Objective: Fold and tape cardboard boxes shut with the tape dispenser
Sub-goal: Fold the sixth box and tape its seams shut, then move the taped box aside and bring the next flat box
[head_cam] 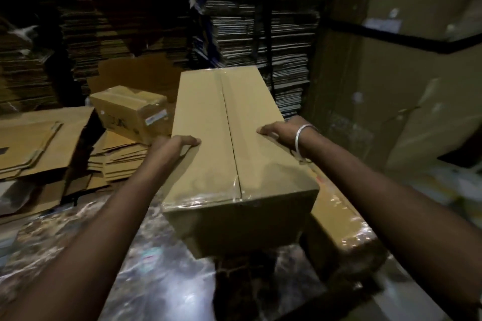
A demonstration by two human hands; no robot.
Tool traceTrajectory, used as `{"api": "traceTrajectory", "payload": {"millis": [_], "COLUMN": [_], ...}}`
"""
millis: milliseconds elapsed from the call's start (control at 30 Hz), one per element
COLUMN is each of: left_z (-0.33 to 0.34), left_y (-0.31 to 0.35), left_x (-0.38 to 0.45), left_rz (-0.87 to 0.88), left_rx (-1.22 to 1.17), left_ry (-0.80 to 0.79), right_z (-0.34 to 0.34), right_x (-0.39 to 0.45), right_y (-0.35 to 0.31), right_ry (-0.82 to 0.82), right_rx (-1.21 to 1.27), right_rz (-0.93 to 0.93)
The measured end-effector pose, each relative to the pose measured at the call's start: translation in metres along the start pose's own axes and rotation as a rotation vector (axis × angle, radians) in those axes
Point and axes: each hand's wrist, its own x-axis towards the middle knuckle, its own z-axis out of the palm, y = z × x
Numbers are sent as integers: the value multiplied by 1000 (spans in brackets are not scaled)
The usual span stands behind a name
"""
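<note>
While both hands grip it from opposite sides, the long brown cardboard box [229, 154] sits between them, its top flaps closed and clear tape shining along the centre seam. The left hand [180, 144] curls over the left top edge; the right hand [276, 133], a pale bangle [300, 138] at its wrist, clamps the right edge. Beyond the left hand lies a smaller taped brown carton [130, 112] on flattened cardboard sheets [39, 143].

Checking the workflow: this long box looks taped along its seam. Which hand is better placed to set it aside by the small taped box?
Probably the left hand: it grips the long box on the side facing the small taped box. The right hand holds the far side.
</note>
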Motion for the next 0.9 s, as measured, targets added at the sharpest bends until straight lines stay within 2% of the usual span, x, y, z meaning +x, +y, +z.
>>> {"api": "traceTrajectory", "payload": {"millis": [233,400,700,900], "left_z": [151,230,358,460], "left_y": [62,92,123,135], "left_x": [2,14,66,92], "left_rz": [21,32,55,55], "left_rx": [-49,-41,-24,-4], "left_ry": [-125,-142,-330,-350], "right_z": [-144,-198,-286,-358], "right_x": [59,112,190,246], "right_y": [34,59,106,144], "right_ry": [62,107,254,289], "right_rx": [15,-17,42,-20], "right_rz": [22,86,132,187]}}
